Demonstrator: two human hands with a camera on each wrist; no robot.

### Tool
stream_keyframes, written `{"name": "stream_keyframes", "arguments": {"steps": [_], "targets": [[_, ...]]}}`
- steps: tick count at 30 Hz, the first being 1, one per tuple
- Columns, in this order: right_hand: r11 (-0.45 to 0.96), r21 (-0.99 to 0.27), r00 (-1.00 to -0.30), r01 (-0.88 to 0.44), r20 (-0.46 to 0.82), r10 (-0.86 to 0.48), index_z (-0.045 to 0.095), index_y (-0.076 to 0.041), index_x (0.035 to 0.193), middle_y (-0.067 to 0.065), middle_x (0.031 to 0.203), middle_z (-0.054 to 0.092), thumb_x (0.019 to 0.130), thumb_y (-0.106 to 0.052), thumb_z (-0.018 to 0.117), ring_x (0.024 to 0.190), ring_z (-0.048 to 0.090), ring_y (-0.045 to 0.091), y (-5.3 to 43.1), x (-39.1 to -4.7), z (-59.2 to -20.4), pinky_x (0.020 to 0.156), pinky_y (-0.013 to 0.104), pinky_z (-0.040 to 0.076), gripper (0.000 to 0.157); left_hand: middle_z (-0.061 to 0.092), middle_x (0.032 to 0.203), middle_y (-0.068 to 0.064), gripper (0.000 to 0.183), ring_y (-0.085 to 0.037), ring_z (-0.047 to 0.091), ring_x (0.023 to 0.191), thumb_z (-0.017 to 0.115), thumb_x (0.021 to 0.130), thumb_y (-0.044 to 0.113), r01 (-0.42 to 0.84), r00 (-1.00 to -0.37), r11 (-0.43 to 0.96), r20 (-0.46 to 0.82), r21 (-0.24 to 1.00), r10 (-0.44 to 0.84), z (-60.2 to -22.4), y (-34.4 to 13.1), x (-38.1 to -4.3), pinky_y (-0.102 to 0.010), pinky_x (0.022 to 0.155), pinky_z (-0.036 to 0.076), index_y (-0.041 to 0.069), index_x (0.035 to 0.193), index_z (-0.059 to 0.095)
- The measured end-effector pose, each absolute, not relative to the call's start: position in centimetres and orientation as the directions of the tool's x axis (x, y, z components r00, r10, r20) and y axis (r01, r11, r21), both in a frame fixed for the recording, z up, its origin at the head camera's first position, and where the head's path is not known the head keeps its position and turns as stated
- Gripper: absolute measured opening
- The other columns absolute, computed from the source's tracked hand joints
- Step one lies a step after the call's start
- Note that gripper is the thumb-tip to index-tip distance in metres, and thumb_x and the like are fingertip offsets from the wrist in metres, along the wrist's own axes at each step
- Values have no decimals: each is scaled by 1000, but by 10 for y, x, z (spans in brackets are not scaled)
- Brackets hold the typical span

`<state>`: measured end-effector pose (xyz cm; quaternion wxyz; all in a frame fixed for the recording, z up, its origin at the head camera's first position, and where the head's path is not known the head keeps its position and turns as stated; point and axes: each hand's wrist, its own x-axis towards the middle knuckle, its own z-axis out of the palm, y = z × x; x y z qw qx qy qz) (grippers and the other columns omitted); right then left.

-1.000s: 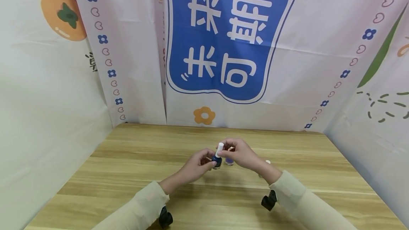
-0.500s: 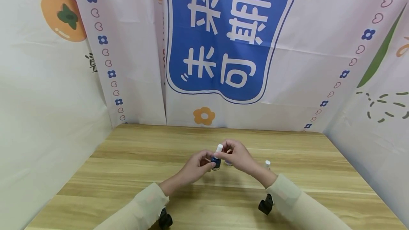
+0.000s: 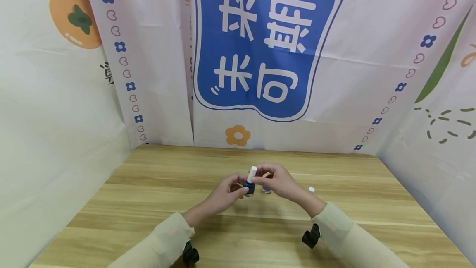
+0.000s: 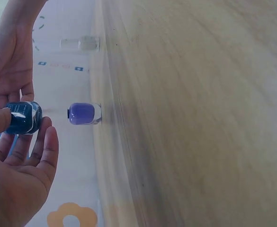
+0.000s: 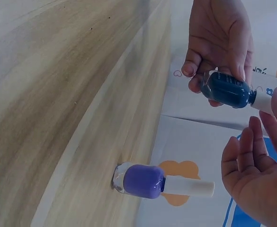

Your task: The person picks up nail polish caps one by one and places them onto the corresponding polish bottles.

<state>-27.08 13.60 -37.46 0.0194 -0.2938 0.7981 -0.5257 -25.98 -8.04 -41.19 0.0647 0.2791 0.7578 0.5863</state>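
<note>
Between both hands, a dark blue nail polish bottle (image 5: 226, 90) is held up over the table, its white cap (image 3: 252, 174) pointing up with a slight tilt. My left hand (image 3: 224, 193) grips the glass body between thumb and fingers. On the cap, the thumb and forefinger of my right hand (image 3: 279, 181) pinch, while its other fingers spread loosely in the right wrist view. A purple nail polish bottle (image 5: 143, 181) with a white cap stands upright on the table just beyond, partly hidden by my right hand in the head view.
Farther right stands a clear bottle (image 4: 88, 43), mostly behind my right forearm in the head view, where its white cap (image 3: 311, 190) shows. The wood-grain table (image 3: 167, 185) is enclosed by printed cloth (image 3: 160, 53) at the back and sides.
The blue bottle and both hands have shifted slightly left. My right forearm has also moved left, showing more of the clear bottle's white cap than a second ago.
</note>
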Motion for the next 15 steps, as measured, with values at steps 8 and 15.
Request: {"name": "stream_keyframes", "arguments": {"steps": [8,15], "targets": [[254,-848,-801,-464,281,-528,72,-4,108,8,104,65,95,-14,65,89,60,27,135,-270,-373,71,50,54,18,63,106,-10,24,-20,65,90,57,99,11,393,-808,150,263,907,528,-413,-81,-260,-52,79,53,-2,120,58],[250,-850,-813,-464,297,-502,72,-4,103,9,107,66,94,-15,66,89,61,22,131,-270,-376,69,44,55,15,63,106,-10,23,-21,65,90,58,98,9,381,-820,150,258,912,511,-414,-80,-260,-50,79,54,-1,118,58]]}}
